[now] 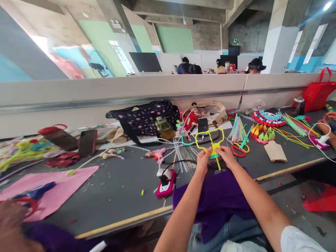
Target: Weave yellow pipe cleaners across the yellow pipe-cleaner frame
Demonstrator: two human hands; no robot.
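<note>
A yellow pipe-cleaner shape (pixel 215 146) is held up over the table's front edge. It has wide bent loops on both sides, a thicker middle and a short tail pointing down. Thumb and fingers of my left hand (pixel 203 160) pinch its left lower side. From the other side my right hand (pixel 226 156) grips it close to the middle. A strip of teal shows just under the thumbs. Purple cloth (pixel 217 196) lies below my forearms. Red and yellow-handled scissors (pixel 238 150) rest right of my right hand.
A magenta power strip (pixel 166 183) with plugs and a pink glue gun (pixel 156 154) lie left of my hands. Behind stand a jar (pixel 165 128) and a dark patterned bag (pixel 147 119). Pipe cleaners (pixel 237 129) lie right. Other people's hands (pixel 327 127) show at both sides.
</note>
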